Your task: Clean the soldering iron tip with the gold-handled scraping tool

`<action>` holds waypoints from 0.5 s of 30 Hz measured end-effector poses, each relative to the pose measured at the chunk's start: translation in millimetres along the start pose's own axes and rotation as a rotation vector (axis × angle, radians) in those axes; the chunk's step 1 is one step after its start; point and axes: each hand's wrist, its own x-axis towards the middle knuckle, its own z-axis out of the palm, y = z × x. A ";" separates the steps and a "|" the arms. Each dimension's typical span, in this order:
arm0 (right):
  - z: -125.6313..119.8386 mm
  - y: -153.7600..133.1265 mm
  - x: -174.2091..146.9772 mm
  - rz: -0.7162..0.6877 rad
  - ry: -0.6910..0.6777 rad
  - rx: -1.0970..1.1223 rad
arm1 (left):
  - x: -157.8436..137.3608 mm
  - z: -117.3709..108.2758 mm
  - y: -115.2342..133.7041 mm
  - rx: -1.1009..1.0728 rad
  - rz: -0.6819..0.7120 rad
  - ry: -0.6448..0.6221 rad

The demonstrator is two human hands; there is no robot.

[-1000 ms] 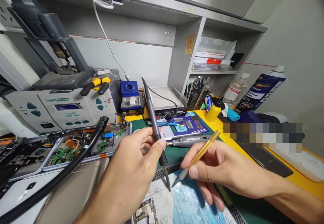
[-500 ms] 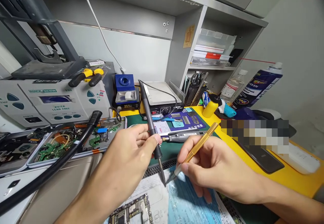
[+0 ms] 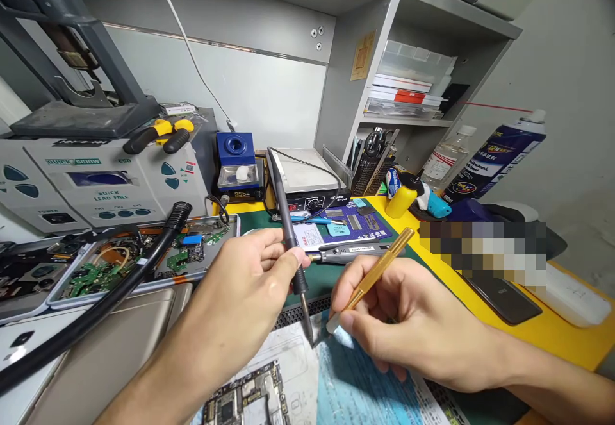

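Observation:
My left hand [image 3: 252, 284] is closed around the dark grip of a soldering iron [image 3: 287, 213], whose metal tip points down towards a printed sheet. Between the thumb and fingers of my right hand [image 3: 408, 329], I hold a slim gold pen-shaped tool [image 3: 379, 272]. Its pale tip is close to the iron's tip, with a small gap between them; the kind of tip is unclear. Below my left hand, at the bottom edge, a phone circuit board [image 3: 247, 399] lies on the white and blue paper sheet [image 3: 355, 374].
A hot-air station [image 3: 96, 181] stands at left, its black hose [image 3: 158, 271] crossing opened phone parts. Behind are a blue soldering stand [image 3: 235, 149] and a heating plate [image 3: 305, 172]. A grey pen-like tool [image 3: 355, 253] lies beyond my hands. Right: a yellow bottle [image 3: 401, 202] and spray can [image 3: 497, 156].
The gold tool's tip has shifted slightly away from the iron's tip and looks paler. Both hands keep their hold, and the camera view has tilted a little.

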 end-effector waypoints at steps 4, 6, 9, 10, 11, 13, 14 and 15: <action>2.2 -0.4 -1.3 -0.017 -0.001 0.000 | 1.5 -0.3 1.0 -0.041 -0.020 -0.020; 2.7 -1.6 -2.0 -0.006 0.007 -0.006 | 1.0 -0.5 2.2 -0.034 -0.031 -0.024; 2.8 -3.8 -3.3 0.019 0.006 -0.008 | -1.0 -1.2 3.8 -0.007 -0.046 -0.033; 2.6 -4.3 -3.9 0.019 0.006 -0.004 | -1.7 -1.5 4.2 0.009 -0.051 -0.033; 2.4 -4.7 -4.4 0.014 0.003 -0.001 | -2.2 -1.9 4.3 0.028 -0.052 -0.033; 1.7 -5.2 -5.1 0.019 0.000 -0.001 | -2.9 -2.3 4.4 0.057 -0.053 -0.034; 1.3 -5.3 -5.3 0.034 -0.001 -0.001 | -3.1 -2.5 4.3 0.064 -0.061 -0.033; 0.9 -5.3 -5.2 0.046 -0.002 -0.001 | -3.1 -2.5 4.3 0.064 -0.070 -0.036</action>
